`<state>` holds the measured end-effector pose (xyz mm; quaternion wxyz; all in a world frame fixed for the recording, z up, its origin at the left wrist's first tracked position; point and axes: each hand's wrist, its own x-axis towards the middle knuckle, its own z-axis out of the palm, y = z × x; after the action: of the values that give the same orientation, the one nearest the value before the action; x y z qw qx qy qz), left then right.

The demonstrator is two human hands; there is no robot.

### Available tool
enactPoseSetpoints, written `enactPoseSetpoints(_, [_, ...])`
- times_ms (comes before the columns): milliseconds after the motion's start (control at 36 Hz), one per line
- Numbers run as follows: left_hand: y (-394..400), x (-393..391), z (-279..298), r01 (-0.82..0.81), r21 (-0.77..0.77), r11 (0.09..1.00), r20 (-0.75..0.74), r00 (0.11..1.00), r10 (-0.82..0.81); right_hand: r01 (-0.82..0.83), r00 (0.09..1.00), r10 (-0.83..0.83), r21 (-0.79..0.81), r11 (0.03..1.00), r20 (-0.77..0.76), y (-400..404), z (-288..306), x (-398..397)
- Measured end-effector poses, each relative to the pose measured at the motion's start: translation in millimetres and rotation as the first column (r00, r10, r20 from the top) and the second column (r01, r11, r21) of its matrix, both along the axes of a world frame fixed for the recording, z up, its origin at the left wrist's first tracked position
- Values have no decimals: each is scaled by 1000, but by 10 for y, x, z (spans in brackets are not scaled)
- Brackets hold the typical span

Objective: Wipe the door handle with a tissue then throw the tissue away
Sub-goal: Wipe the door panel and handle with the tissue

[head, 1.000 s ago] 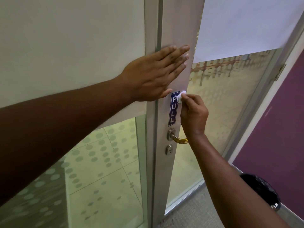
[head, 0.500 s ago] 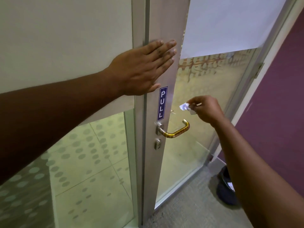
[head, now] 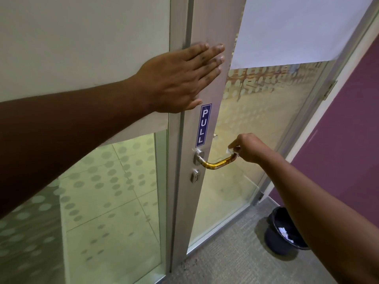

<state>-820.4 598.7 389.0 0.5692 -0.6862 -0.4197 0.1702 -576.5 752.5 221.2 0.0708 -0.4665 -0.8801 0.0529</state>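
Two hands work at a door: the left hand [head: 180,78] lies flat and open on the frame, the right hand [head: 247,148] pinches a tissue [head: 231,151] against the brass handle [head: 219,163] at centre. Wiping is underway; next, rub along it, then use the bin [head: 274,240] at lower right.

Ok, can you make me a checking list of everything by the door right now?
Surface: door, metal frame, frosted dotted glass; PULL sign above the handle.
Job's things: handle, brass; tissue pressed on its outer end.
Clutter: nothing seen.
Grippers: left hand flat on the door; right hand pinching the tissue.
Cables: nothing seen.
Surroundings: bin on the carpet, bits of paper inside; purple wall; lock below the handle.
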Motion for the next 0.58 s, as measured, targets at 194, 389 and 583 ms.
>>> enactPoseSetpoints(194, [-10, 7, -6, -16, 11, 1000, -15, 1000, 16, 14, 1000, -13, 7, 1000, -20, -24, -75, 19])
enactPoseSetpoints(389, [-21, 15, -3, -20, 20, 1000, -34, 999, 21, 6, 998, -7, -2, 1000, -70, -158, -126, 80])
enactPoseSetpoints(583, [-44, 21, -5, -12, 28, 1000, -42, 999, 13, 92, 978, -90, 3, 996, -186, -331, -291, 97])
